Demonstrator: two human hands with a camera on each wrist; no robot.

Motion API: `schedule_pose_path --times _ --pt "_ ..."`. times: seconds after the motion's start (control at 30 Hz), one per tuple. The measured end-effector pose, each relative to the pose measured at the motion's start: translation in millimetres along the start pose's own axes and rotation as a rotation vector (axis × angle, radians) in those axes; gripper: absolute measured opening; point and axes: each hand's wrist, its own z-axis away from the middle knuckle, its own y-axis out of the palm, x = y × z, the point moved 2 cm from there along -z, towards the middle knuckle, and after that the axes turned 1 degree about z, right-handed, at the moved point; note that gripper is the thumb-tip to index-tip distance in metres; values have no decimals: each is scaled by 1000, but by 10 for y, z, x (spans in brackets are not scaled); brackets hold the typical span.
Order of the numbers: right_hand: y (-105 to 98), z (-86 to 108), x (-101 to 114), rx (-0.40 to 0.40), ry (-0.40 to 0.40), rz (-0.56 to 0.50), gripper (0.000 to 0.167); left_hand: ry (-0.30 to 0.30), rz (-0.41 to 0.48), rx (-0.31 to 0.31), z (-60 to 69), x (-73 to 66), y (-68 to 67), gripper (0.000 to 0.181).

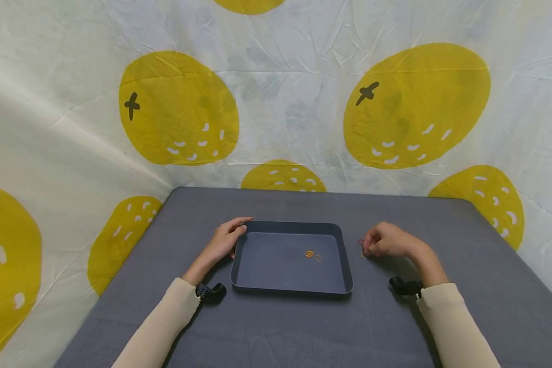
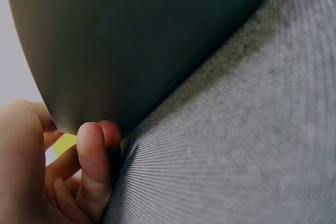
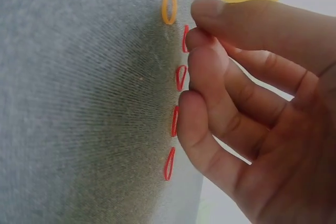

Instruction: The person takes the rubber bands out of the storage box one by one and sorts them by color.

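A dark grey rectangular tray (image 1: 292, 293) lies on the table. My left hand (image 1: 224, 239) grips its far left corner, with the thumb at the rim and fingers against the outside wall (image 2: 131, 40). Inside the tray are orange rubber bands (image 1: 309, 254) and a thin, paler band (image 1: 319, 258). To the tray's right, my right hand (image 1: 386, 240) hovers low with bent fingers, thumb close to the index fingertip. No band shows between them. By those fingertips lie an orange rubber band (image 3: 169, 7) and several red rubber bands (image 3: 180, 77) in a row.
Grey cloth covers the table (image 1: 294, 332). Behind it and to the left hangs a pale curtain (image 1: 290, 107) with large yellow fruit prints. Each wrist wears a black camera band (image 1: 405, 286), below the cream sleeves (image 1: 455, 327).
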Motion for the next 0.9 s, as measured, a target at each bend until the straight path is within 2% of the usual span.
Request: schedule_pose_path --times 0.33,0.6,0.9 --pt "-99 10 52 -89 -19 10 7 1 9 -6 2 11 -26 38" --pt "-117 11 119 -84 -55 -42 7 -2 15 -11 4 1 -22 39" --pt "-117 18 243 -95 -62 -34 13 -6 21 0 -9 -4 2 38"
